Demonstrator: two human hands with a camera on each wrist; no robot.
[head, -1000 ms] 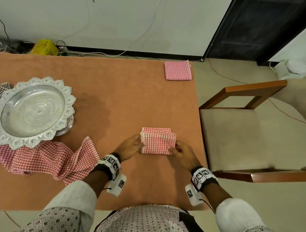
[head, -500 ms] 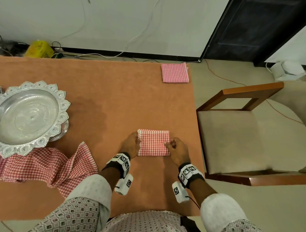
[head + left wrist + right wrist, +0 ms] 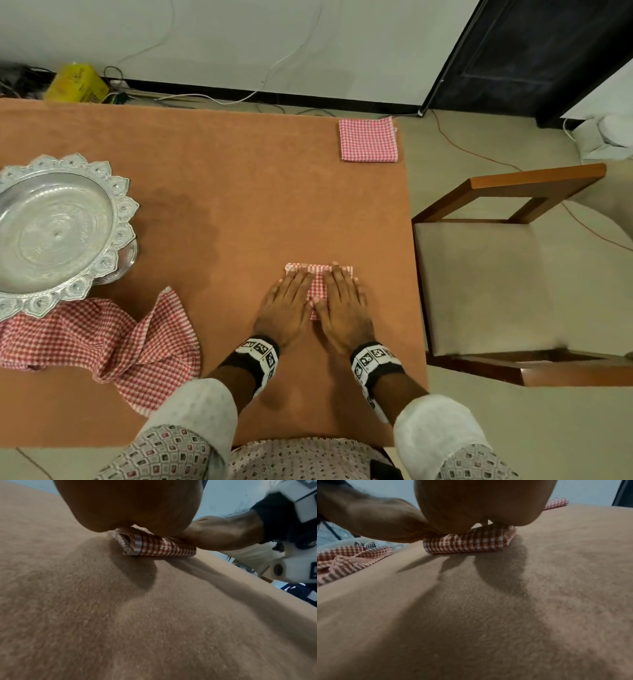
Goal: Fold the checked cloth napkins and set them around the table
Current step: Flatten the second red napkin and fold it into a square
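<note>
Near the right edge of the orange-brown table (image 3: 239, 178), close to the person, a red-and-white checked napkin (image 3: 317, 291) lies folded into a small thick square. Both hands lie flat on top of it, side by side: the left hand (image 3: 287, 308) covers its left half, the right hand (image 3: 342, 308) its right half, and only a strip of cloth shows between them and along the far edge. The fingers of both are straight and slightly spread, palms down, pressing the cloth to the table. From the left wrist view the napkin (image 3: 154, 546) shows several stacked layers, with a loose corner sticking up at the open fold under the palm.

At the table's far right corner a second folded napkin (image 3: 369, 140) lies flat, well apart from the hands. To the left a bunched, unfolded checked cloth (image 3: 102, 335) spreads over the table, its far part tucked under an ornate silver tray (image 3: 51, 229). Just beyond the table's right edge stands a wooden chair (image 3: 496, 284) with a beige seat. On the floor by the far wall sit a yellow box (image 3: 77, 84) and loose cables.
</note>
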